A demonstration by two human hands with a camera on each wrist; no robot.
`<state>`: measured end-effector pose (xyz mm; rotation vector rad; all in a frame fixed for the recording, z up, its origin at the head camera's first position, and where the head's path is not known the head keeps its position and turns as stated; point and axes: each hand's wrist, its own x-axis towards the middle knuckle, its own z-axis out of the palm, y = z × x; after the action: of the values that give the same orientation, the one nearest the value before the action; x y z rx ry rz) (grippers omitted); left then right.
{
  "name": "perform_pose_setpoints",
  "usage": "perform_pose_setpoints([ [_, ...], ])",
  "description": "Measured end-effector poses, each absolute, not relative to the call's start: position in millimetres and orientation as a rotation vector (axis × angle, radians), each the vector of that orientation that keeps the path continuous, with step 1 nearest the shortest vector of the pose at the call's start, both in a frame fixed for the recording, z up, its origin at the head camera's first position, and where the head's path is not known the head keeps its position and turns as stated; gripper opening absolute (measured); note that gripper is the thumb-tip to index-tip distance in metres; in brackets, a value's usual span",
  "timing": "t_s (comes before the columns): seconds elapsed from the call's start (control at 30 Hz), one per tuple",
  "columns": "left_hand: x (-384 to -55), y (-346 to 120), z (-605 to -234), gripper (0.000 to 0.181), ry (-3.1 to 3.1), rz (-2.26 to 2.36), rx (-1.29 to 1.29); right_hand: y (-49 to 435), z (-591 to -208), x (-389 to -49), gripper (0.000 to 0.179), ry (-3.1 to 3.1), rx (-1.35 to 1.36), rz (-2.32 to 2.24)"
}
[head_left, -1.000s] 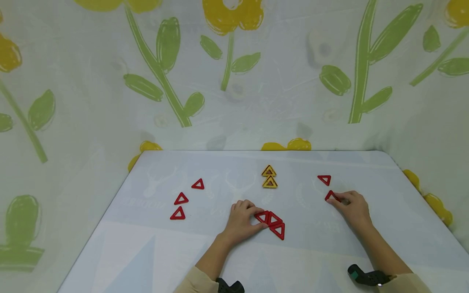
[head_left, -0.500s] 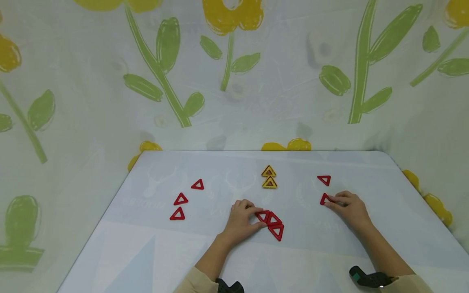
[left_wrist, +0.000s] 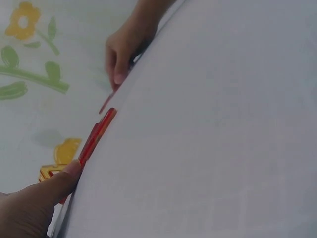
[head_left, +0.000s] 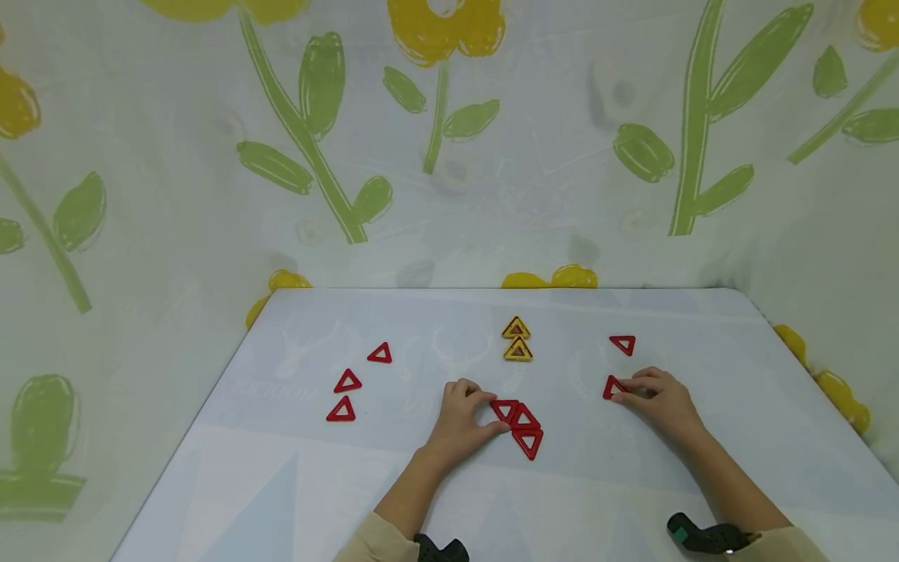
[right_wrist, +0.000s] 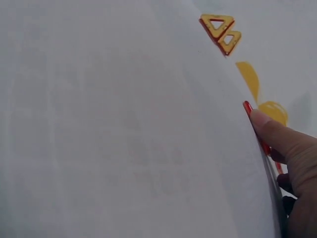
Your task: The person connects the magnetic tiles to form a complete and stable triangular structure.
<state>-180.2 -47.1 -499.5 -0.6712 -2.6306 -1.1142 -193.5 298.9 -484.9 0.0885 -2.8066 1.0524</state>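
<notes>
My left hand (head_left: 460, 421) holds the leftmost of three red triangle tiles between thumb and fingers. That tile (head_left: 504, 403) lies edge to edge with a middle red tile (head_left: 527, 426), and a third red tile (head_left: 531, 454) points toward me just below it. In the left wrist view the thumb presses the end of the red row (left_wrist: 101, 130). Over to the right, my right hand (head_left: 660, 402) pinches a separate red triangle tile (head_left: 607, 389) at its right side; the right wrist view shows the thumb on that tile (right_wrist: 247, 107), nearly edge-on.
Two yellow triangle tiles (head_left: 518, 358) lie one behind the other at the back middle. Another red tile (head_left: 622, 338) lies behind my right hand. Several red tiles, one nearest me (head_left: 340, 419), are spread on the left of the white table (head_left: 267, 492). A flowered curtain (head_left: 520, 195) hangs behind.
My right hand has slid its red tile left and a little toward me. The lowest tile of the group has shifted left and turned slightly against the middle one. The left hand stays nearly still.
</notes>
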Motion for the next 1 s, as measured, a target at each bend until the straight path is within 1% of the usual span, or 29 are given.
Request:
perform_pose_setpoints([
  [0.2, -180.3, -46.2, -498.7, 0.036, -2.617, -1.139, -0.646, 293.6, -485.1, -193.1, 0.028, -2.776, 0.19, 1.051],
  [0.63, -181.0, -45.4, -499.5, 0.037, -2.551, -1.182, -0.601, 280.5, -480.5, -190.7, 0.031, -2.846, 0.304, 1.018],
  [1.0, -181.0, -45.6, -499.2, 0.038, -2.587, -1.151, -0.592, 272.0, -486.1, -191.9, 0.028, -2.797, 0.452, 1.06],
])
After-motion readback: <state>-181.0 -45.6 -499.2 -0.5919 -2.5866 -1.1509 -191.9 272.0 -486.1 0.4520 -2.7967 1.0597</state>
